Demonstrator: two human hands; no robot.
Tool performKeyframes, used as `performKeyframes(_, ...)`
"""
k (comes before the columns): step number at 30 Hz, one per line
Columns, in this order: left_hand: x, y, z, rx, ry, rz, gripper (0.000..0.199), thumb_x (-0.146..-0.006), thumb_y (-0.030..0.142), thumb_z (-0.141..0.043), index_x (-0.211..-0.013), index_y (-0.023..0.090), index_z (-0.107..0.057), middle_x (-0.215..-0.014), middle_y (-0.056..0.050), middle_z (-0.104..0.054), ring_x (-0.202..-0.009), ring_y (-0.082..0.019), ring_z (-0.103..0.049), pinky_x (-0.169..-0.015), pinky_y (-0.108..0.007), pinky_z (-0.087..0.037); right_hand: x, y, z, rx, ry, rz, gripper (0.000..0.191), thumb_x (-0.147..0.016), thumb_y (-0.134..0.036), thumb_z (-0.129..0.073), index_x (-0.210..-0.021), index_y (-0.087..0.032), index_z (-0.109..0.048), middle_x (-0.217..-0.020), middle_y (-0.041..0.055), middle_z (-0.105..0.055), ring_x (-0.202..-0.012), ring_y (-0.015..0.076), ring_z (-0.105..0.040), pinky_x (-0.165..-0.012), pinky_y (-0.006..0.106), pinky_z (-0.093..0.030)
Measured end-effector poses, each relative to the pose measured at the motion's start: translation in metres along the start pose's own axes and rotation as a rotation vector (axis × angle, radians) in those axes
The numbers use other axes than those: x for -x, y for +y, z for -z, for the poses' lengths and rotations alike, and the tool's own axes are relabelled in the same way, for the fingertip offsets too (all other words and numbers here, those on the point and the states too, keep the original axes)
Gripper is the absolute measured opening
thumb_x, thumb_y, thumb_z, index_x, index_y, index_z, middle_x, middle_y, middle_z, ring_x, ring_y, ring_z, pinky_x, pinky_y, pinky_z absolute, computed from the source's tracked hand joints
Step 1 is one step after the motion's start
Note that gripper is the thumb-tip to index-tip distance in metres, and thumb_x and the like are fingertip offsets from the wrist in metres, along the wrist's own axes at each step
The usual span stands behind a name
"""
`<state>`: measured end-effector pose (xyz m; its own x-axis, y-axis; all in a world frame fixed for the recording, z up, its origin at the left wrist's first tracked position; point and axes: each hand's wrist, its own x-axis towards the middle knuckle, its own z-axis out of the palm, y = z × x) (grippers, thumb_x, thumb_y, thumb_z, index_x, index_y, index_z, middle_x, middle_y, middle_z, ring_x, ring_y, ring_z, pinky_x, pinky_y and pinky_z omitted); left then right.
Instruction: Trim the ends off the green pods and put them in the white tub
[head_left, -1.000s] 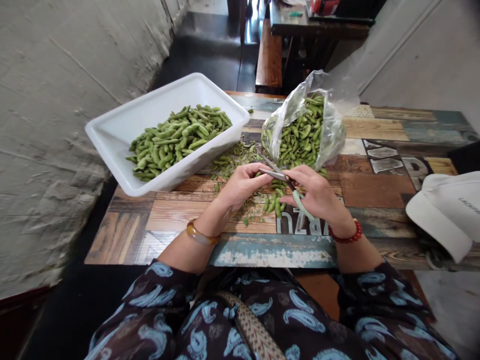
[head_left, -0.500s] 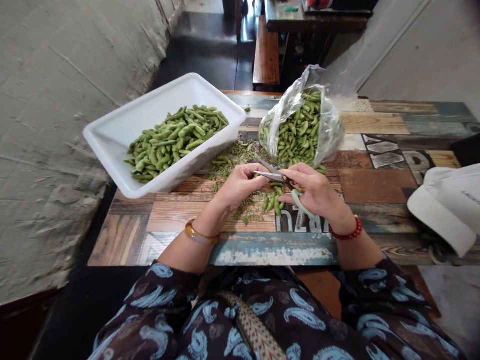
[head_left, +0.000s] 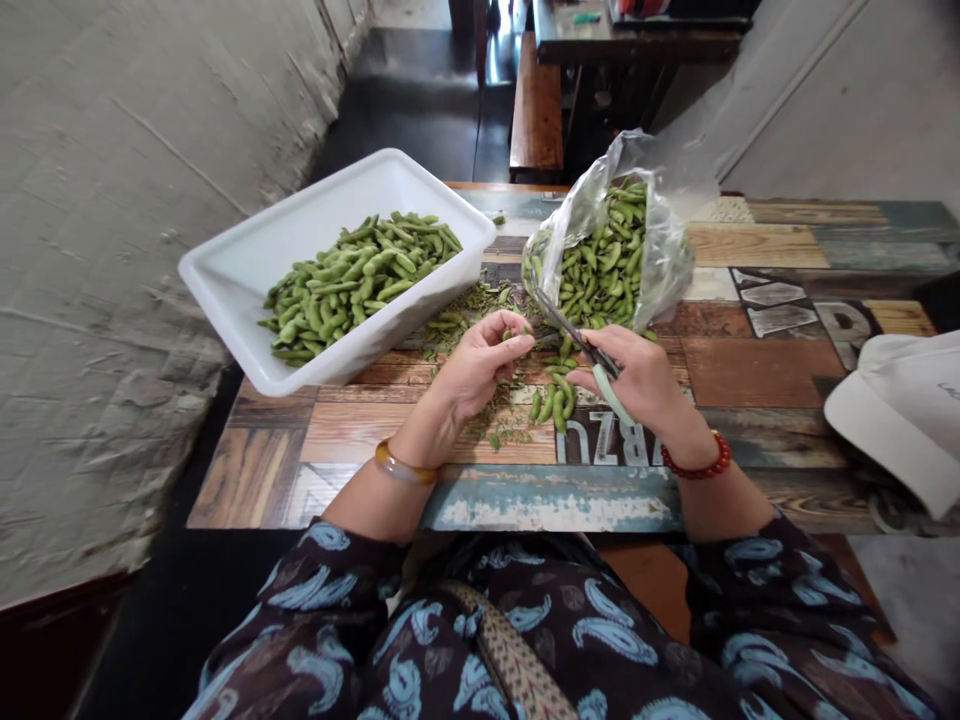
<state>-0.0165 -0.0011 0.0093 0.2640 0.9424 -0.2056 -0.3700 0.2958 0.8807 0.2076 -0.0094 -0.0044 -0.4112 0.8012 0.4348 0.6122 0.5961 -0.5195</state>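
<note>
My left hand (head_left: 486, 362) is closed in a pinch, with a bit of a green soybean pod (head_left: 526, 329) showing at its fingertips; most of the pod is hidden. In my right hand (head_left: 636, 372) are scissors (head_left: 568, 328) with pale green handles, their blades pointing up and left, apart from the left hand. Several loose pods (head_left: 553, 402) lie on the table between my hands. Beyond the right hand, a clear plastic bag (head_left: 666, 262) stands open, full of pods. A white tub (head_left: 247, 225) on the left holds a heap of pods (head_left: 360, 275).
Trimmings (head_left: 480, 300) are scattered over the patchwork wood table (head_left: 360, 425) beside the tub. A white cap (head_left: 892, 420) rests at the right edge. A rough wall (head_left: 135, 260) runs along the left. A wooden bench (head_left: 536, 110) and another table (head_left: 637, 45) stand farther off.
The scissors have moved away from the left fingertips, and their blades have swung upward towards the bag. The left hand remains pinched in nearly the same place.
</note>
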Motion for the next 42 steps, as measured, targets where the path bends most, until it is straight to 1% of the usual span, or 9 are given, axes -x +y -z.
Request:
performKeyframes(5,-0.001,0.004,0.002,0.149,-0.023,0.087,0.041,-0.064,0.034,-0.084,-0.078,0.018,-0.049,-0.062,0.006,-0.055,-0.045,-0.003,-0.037,-0.042,-0.016,-0.019,-0.001,0.002,-0.003,-0.024,0.05,-0.008,0.044,-0.085,-0.05,-0.071,-0.118,-0.021,-0.067,-0.093,0.0076,-0.07,-0.085,0.0241,-0.067,-0.079,0.038,-0.056)
performKeyframes(10,0.0,0.005,0.001,0.164,0.007,0.066,0.041,-0.064,0.031,-0.084,-0.08,0.018,-0.048,-0.063,0.005,-0.06,-0.046,-0.002,-0.04,-0.043,-0.014,-0.02,-0.002,0.0,-0.001,-0.055,0.029,0.016,0.052,-0.082,-0.051,-0.073,-0.121,-0.019,-0.063,-0.103,0.011,-0.067,-0.087,0.0243,-0.064,-0.08,0.04,-0.055)
performKeyframes(18,0.001,0.002,-0.002,0.073,0.004,0.01,0.039,-0.067,0.032,-0.082,-0.08,0.017,-0.049,-0.063,0.003,-0.063,-0.045,-0.003,-0.041,-0.043,-0.015,-0.021,-0.001,-0.005,-0.006,-0.106,-0.05,0.003,0.054,-0.081,-0.056,-0.071,-0.119,-0.019,-0.063,-0.1,0.01,-0.066,-0.092,0.0259,-0.064,-0.082,0.041,-0.055)
performKeyframes(24,0.001,0.0,-0.003,0.029,-0.011,-0.051,0.037,-0.068,0.032,-0.081,-0.079,0.017,-0.049,-0.063,0.004,-0.063,-0.045,-0.003,-0.041,-0.043,-0.016,-0.023,-0.001,-0.006,-0.005,-0.125,-0.05,0.008,0.05,-0.085,-0.054,-0.069,-0.117,-0.017,-0.065,-0.095,0.0096,-0.067,-0.085,0.0238,-0.065,-0.081,0.04,-0.054)
performKeyframes(29,-0.001,-0.001,-0.002,0.047,0.013,-0.041,0.037,-0.067,0.031,-0.082,-0.08,0.018,-0.05,-0.062,0.005,-0.06,-0.045,-0.003,-0.042,-0.042,-0.015,-0.025,0.0,-0.004,-0.002,-0.127,-0.071,0.008,0.045,-0.085,-0.05,-0.07,-0.117,-0.019,-0.066,-0.098,0.01,-0.069,-0.089,0.0248,-0.066,-0.081,0.038,-0.054)
performKeyframes(34,-0.005,0.002,0.003,0.116,0.069,-0.057,0.03,-0.069,0.026,-0.077,-0.08,0.019,-0.05,-0.07,0.004,-0.064,-0.052,-0.005,-0.053,-0.046,-0.014,-0.037,-0.001,-0.002,-0.001,-0.11,-0.064,-0.012,0.043,-0.086,-0.048,-0.07,-0.117,-0.019,-0.067,-0.095,0.0083,-0.069,-0.084,0.0233,-0.066,-0.079,0.036,-0.054)
performKeyframes(38,-0.007,0.003,0.005,0.128,0.036,-0.022,0.023,-0.068,0.018,-0.069,-0.079,0.019,-0.048,-0.074,0.003,-0.064,-0.066,-0.011,-0.065,-0.061,-0.022,-0.053,-0.004,0.0,0.003,-0.107,0.021,-0.107,0.044,-0.084,-0.048,-0.071,-0.116,-0.018,-0.068,-0.091,0.0073,-0.069,-0.084,0.0232,-0.066,-0.079,0.036,-0.054)
performKeyframes(40,-0.005,0.002,0.003,0.074,-0.022,0.004,0.02,-0.068,0.017,-0.065,-0.08,0.019,-0.049,-0.065,0.005,-0.057,-0.062,-0.011,-0.063,-0.063,-0.026,-0.055,-0.005,0.0,0.005,-0.11,0.049,-0.134,0.045,-0.084,-0.048,-0.072,-0.116,-0.017,-0.069,-0.09,0.0073,-0.069,-0.084,0.0231,-0.066,-0.079,0.037,-0.055)
performKeyframes(42,-0.003,0.0,0.0,-0.043,-0.079,0.015,0.017,-0.071,0.018,-0.063,-0.082,0.019,-0.051,-0.059,0.007,-0.049,-0.05,-0.008,-0.054,-0.054,-0.022,-0.048,-0.006,0.0,0.006,-0.116,0.061,-0.134,0.046,-0.085,-0.048,-0.071,-0.116,-0.015,-0.069,-0.09,0.008,-0.069,-0.083,0.023,-0.066,-0.078,0.037,-0.055)
